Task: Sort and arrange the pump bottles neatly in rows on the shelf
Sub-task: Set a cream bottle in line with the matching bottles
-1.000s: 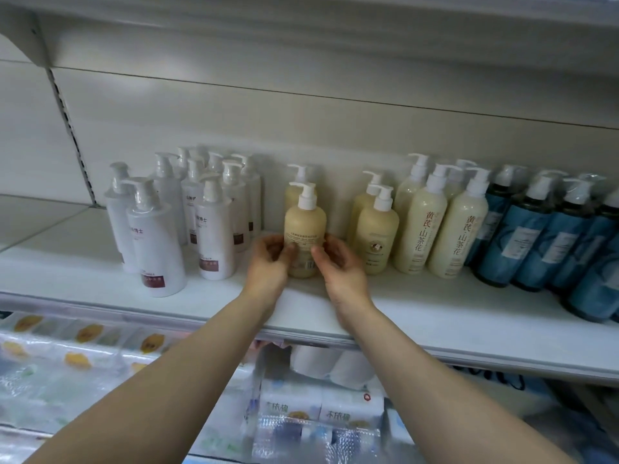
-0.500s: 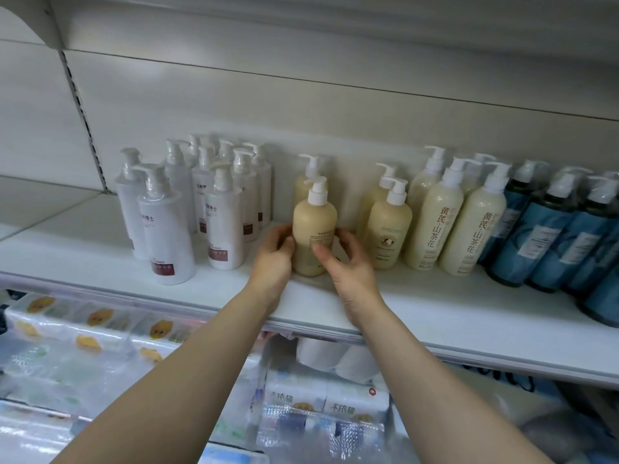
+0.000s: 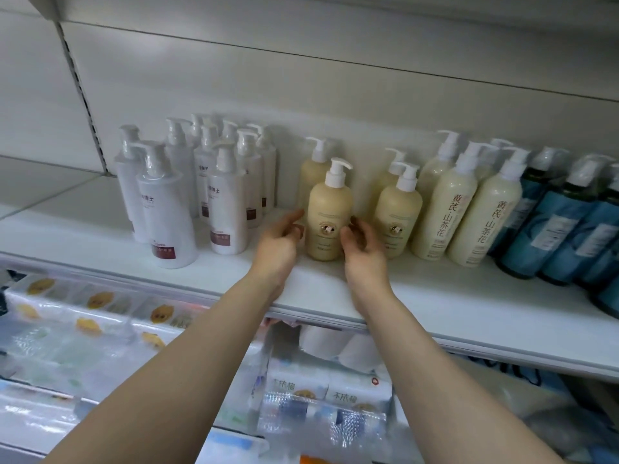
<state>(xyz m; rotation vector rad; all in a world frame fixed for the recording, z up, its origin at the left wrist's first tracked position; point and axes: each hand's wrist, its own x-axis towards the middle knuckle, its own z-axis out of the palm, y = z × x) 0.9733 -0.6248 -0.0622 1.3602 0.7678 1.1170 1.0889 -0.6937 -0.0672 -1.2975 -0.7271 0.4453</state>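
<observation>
— Both hands up at the shelf [image 3: 335, 289]. Left hand [image 3: 279, 244] sits just left of the front tan bottle [image 3: 330, 222], fingers loosely spread, holding nothing. Right hand [image 3: 363, 247] is just right of it, fingers relaxed and lightly curled, also holding nothing.

— Touching the bottle?

— I cannot tell. Fingertips are at its sides, close; contact is not clear from my view. I log both as let go.

— Where does the bottle stand?

— Upright on the shelf, near the front edge, pump head pointing right, label with a small round picture facing me. A second tan bottle [image 3: 315, 169] stands right behind it.

— Neighbours?

— On the right, a matching tan pair [image 3: 398, 219], one behind the other. Beyond them, taller cream bottles [image 3: 445, 209] with red lettering, then blue bottles [image 3: 549, 229] running off to the right edge. On the left, a cluster of white bottles [image 3: 227, 202] with dark red labels, one standing forward of the rest.

— Below?

— Wrapped tissue packs [image 3: 328, 393] on the lower level.
</observation>
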